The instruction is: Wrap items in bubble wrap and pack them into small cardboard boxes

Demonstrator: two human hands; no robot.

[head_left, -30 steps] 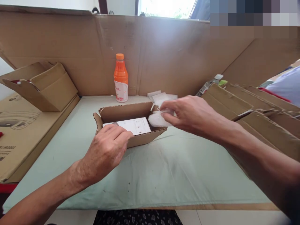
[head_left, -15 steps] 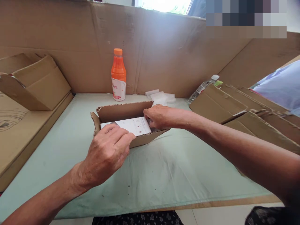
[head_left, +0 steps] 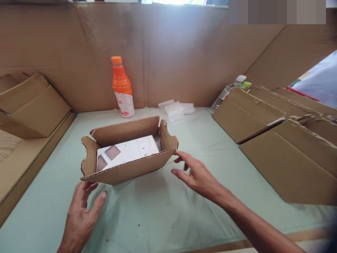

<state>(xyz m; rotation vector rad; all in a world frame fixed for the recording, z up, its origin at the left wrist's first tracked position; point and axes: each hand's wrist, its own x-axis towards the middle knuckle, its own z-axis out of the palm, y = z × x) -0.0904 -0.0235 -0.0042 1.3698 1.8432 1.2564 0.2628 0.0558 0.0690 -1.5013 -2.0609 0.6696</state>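
An open-topped cardboard box (head_left: 139,167) sits on the pale green cloth, slightly angled. Inside it lies a white printed box (head_left: 129,149) with brown square pictures on its top. Clear plastic wrap (head_left: 157,142) shows at the right end between this box and the cardboard. My left hand (head_left: 84,207) is just below the near left corner, fingers apart and the thumb pointing up; its fingertips are partly behind the cardboard. My right hand (head_left: 193,172) is by the near right corner, its fingers spread and holding nothing.
An orange bottle (head_left: 122,88) stands by the cardboard wall (head_left: 184,63). Translucent plastic pieces (head_left: 176,110) lie behind the box. On the right are several cardboard boxes (head_left: 284,161) and a leaning clear bottle (head_left: 223,95). Another open carton (head_left: 39,109) rests at the left.
Both hands have left the inside and rim of the cardboard box and come down beside its near corners, opening. The box now sits lower and further left in view, its right end flap visible.
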